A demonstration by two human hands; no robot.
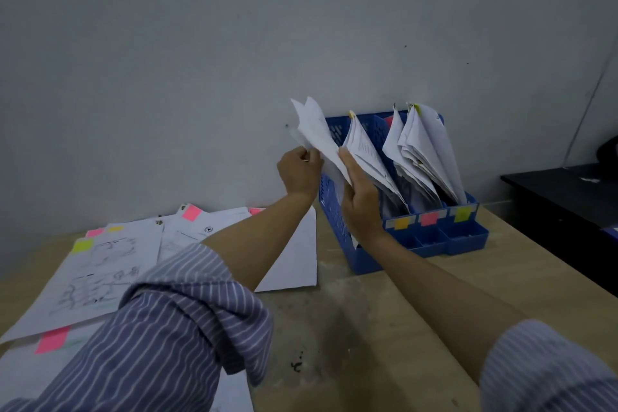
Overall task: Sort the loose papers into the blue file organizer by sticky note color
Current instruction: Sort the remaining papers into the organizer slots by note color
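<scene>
The blue file organizer (468, 239) stands against the wall, its front labelled with a yellow (402, 223), a pink (429, 218) and a green sticky note (462, 213). Paper bundles lean in its slots. My left hand (299, 170) and my right hand (359, 192) both grip a white paper sheet (317, 130), held upright over the organizer's left slot. Its sticky note is hidden. Loose papers (100, 271) with pink, yellow and green notes lie spread on the table to the left.
The wooden table (384, 318) is stained in the middle. A grey wall (234, 43) runs close behind. A black desk (568, 197) stands to the right of the organizer. My striped sleeves cover part of the loose papers.
</scene>
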